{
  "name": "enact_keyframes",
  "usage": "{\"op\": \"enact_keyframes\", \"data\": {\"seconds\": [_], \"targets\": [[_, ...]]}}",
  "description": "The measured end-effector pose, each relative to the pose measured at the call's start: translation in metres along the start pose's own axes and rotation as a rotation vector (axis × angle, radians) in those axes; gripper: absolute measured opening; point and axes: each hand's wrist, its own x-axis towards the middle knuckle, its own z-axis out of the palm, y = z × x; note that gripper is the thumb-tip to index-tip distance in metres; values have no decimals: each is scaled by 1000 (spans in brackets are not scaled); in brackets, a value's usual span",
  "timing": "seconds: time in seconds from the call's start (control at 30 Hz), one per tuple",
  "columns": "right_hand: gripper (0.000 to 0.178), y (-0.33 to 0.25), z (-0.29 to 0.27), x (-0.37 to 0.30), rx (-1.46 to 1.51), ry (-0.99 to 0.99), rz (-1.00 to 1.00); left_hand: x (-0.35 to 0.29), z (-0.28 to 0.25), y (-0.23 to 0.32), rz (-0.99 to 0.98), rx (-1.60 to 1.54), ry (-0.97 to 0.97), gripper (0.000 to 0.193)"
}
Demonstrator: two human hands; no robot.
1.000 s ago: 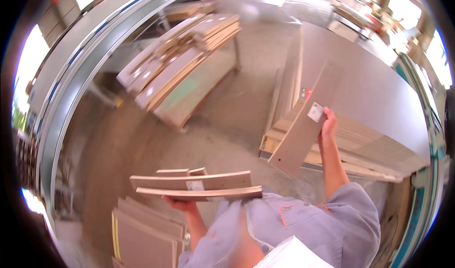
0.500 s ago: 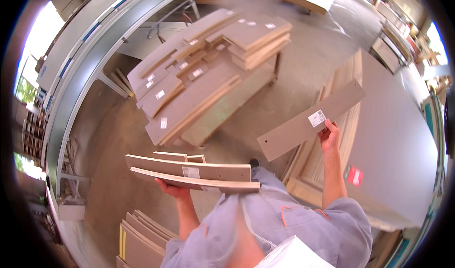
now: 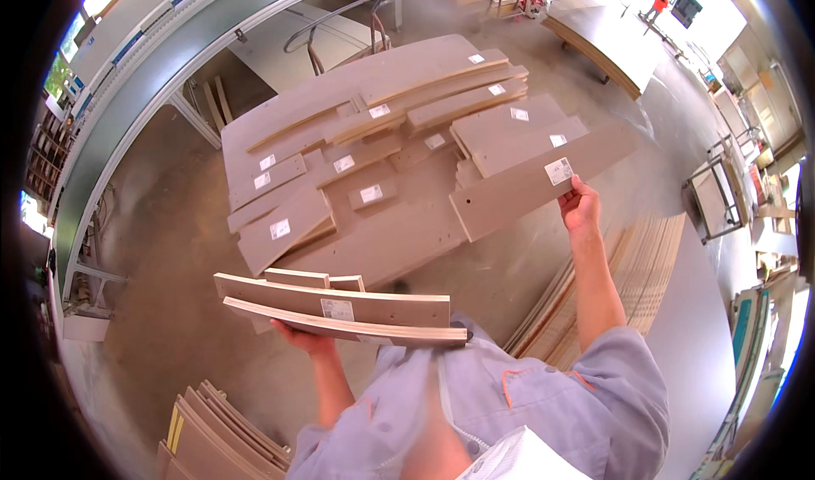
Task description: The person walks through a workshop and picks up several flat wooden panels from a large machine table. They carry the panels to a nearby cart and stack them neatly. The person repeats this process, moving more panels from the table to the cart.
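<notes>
My left hand [image 3: 304, 337] is closed under a small stack of brown boards [image 3: 395, 308] with pale cut edges. They lie roughly level in front of my waist, and one bears a white label. My right hand [image 3: 581, 204] grips the edge of a long brown panel [image 3: 509, 198] with a white label and a dark hole near its left end. That panel is tilted, its right end higher, and overlaps the far worktop [image 3: 399, 238] in view. Several labelled boards [image 3: 344, 164] lie spread and piled on that worktop.
A tall stack of panels [image 3: 611, 285] stands at my right. More panels [image 3: 216, 429] lean at the lower left. A long metal machine frame [image 3: 136, 136] curves along the left. Farther off are a board-laden table [image 3: 607, 43] and a person in orange [image 3: 660, 3].
My view has turned and shifted, so the worktop appears nearer and larger. The panel in my right hand now appears against the worktop's right side instead of the panel stack. Both hands keep their holds.
</notes>
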Motion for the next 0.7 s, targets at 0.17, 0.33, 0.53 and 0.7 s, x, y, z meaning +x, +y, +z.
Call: {"op": "enact_keyframes", "data": {"seconds": [0.17, 0.33, 0.53, 0.7], "targets": [[15, 17, 51, 116, -1, 4, 69, 57, 27, -39, 151, 165, 168, 63], [16, 58, 94, 247, -24, 45, 189, 69, 69, -61, 230, 321, 192, 65], [10, 156, 205, 371, -21, -37, 324, 58, 108, -97, 380, 279, 258, 64], [6, 234, 257, 439, -37, 34, 369, 37, 111, -109, 444, 331, 316, 63]]}}
